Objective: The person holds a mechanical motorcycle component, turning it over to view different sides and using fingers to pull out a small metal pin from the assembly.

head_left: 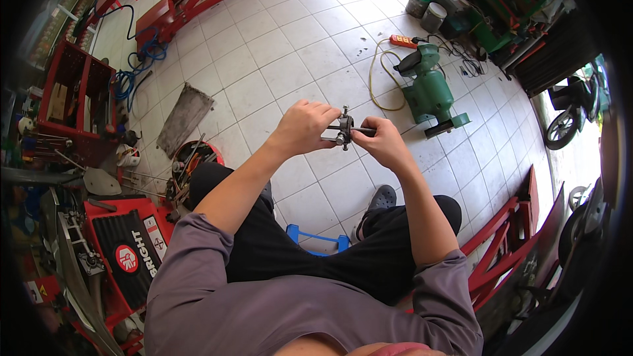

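In front of my knees, above the floor, both my hands hold up a small dark metal puller [345, 130] with a round body, side bolts and a central screw. My left hand [304, 128] is closed around its leg ends on the left. On the other side, the fingers of my right hand [382, 144] pinch the central screw [364, 131], whose dark end sticks out past them. My fingers partly cover the legs, so their tips are hard to make out.
A green bench grinder [428, 92] stands on the white-tiled floor at right, near an orange power strip [403, 41]. By my left knee is a red tub of tools [214, 151]. A grey board [184, 117] lies farther left, and a blue stool [316, 234] shows between my legs.
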The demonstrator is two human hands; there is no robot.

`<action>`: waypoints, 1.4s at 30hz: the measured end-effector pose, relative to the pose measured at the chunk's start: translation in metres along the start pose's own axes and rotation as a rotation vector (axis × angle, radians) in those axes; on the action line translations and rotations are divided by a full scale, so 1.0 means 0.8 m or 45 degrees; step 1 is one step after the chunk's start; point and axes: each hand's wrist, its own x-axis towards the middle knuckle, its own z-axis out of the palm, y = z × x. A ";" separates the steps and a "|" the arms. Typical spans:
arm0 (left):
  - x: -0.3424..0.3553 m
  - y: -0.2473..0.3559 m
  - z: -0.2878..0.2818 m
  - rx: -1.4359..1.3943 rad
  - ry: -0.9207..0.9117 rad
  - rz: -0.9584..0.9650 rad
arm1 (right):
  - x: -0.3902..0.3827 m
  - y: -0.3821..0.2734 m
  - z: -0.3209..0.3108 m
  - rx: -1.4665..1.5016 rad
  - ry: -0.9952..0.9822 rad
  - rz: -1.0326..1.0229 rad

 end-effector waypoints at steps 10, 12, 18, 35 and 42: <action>0.003 0.004 -0.002 0.004 0.038 0.003 | 0.002 0.003 0.002 0.238 0.045 -0.009; 0.003 0.004 -0.002 0.003 0.031 0.004 | 0.003 0.005 0.004 0.291 0.043 -0.019; 0.003 0.002 -0.001 0.006 0.068 0.006 | 0.001 0.002 0.006 0.447 0.066 -0.076; 0.003 0.000 0.000 0.016 0.080 0.007 | 0.003 0.001 0.000 0.269 0.094 -0.033; 0.004 0.002 0.000 0.024 0.051 0.015 | 0.005 0.013 0.007 0.393 0.105 -0.157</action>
